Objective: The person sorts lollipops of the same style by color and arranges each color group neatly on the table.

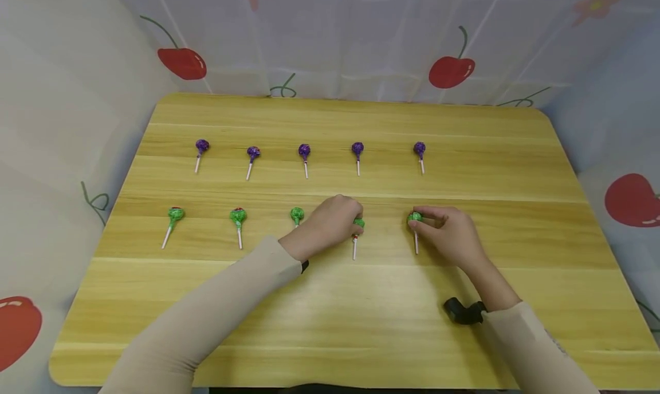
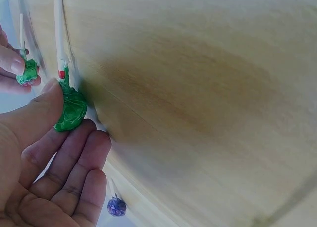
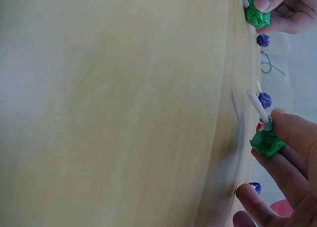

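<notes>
My left hand pinches the wrapped head of a green lollipop between thumb and fingers. In the left wrist view, that green lollipop has a white stick and a small red mark at its neck. Further right, my right hand holds another green lollipop by its head, thumb on one side and fingers on the other. The right wrist view shows this green lollipop with its stick pointing away from the palm. Both sticks point toward the table's front edge in the head view.
Left of the hands, three more green lollipops lie in line: one far left, one beside it, and one partly covered by the left arm. Behind them, several purple lollipops form a row on the wooden table. A cherry-patterned curtain borders the back.
</notes>
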Available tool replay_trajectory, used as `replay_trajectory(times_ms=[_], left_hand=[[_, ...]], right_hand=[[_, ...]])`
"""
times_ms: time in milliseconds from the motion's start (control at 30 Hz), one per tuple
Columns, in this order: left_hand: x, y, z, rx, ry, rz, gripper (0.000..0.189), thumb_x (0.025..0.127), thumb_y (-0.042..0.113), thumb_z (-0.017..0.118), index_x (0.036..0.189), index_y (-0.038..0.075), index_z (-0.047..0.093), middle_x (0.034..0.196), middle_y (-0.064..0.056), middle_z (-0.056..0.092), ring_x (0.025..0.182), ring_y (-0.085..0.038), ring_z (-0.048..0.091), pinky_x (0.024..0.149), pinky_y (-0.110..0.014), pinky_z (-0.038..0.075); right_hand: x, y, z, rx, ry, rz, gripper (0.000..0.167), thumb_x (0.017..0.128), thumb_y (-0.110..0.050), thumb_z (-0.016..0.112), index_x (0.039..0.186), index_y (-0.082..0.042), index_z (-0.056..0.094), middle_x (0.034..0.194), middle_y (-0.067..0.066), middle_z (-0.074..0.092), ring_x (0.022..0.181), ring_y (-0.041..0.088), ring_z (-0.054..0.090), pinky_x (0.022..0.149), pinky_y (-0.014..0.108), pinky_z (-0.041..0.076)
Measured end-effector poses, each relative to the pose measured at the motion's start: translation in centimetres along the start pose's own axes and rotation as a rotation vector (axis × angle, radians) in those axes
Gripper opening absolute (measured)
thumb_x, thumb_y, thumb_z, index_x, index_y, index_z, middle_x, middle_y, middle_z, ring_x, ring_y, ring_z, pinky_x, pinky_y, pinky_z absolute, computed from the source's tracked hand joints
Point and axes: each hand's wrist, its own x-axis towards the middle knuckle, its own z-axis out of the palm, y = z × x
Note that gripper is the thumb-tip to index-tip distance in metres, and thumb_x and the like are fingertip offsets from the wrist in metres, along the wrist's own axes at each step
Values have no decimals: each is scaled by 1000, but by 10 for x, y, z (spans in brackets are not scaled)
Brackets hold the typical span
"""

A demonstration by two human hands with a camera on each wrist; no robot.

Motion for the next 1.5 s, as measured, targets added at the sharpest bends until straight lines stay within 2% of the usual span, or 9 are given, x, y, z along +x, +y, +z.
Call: replay_trajectory(times_ms=[300,533,667,833,1167,1333,1500], left_hand=[[3,1,1,-2,5,-2,29,91,25,73,69,14,59,66,6,52,62,-9,42,58,-21,38],[4,2,1,5,18,14,35,91,22,73,64,15,53,63,6,42,61,-8,38,56,-21,32],[4,3,1,1,15,11,33,91,23,74,66,14,54,64,5,44,61,-9,39,56,-21,32],[4,3,1,10,13,11,27,92,23,73,71,13,59,68,4,51,63,-9,42,58,-21,36],[4,4,3,28,13,14,16,91,23,73,81,12,68,80,4,66,71,-10,55,69,-26,50],[4,4,2,35,23,31,17,91,23,73,80,11,67,79,4,65,69,-10,54,67,-25,50],[3,3,2,33,36,52,24,92,22,72,74,12,61,72,4,55,66,-10,45,63,-24,44]], right_hand=[[5,0,2,-27,-9,-3,44,92,-42,69,126,-14,69,125,11,69,115,33,66,91,51,55],[4,1,4,-93,4,-48,40,91,-32,73,125,-11,70,123,12,70,120,36,59,102,57,45],[4,1,4,-122,2,-73,40,91,-31,73,125,-10,70,123,12,71,120,37,58,104,59,43],[4,1,4,-127,-8,-65,41,91,-33,73,126,-11,69,124,11,70,121,38,57,104,60,42],[5,1,2,-135,-29,-78,43,91,-33,72,128,-10,67,125,12,70,125,40,56,106,62,41],[5,0,1,-141,-28,-76,46,91,-32,73,130,-9,66,127,14,68,126,42,55,106,63,40],[5,0,1,-147,-27,-72,46,92,-33,72,131,-10,65,129,15,67,126,42,54,107,63,39]])
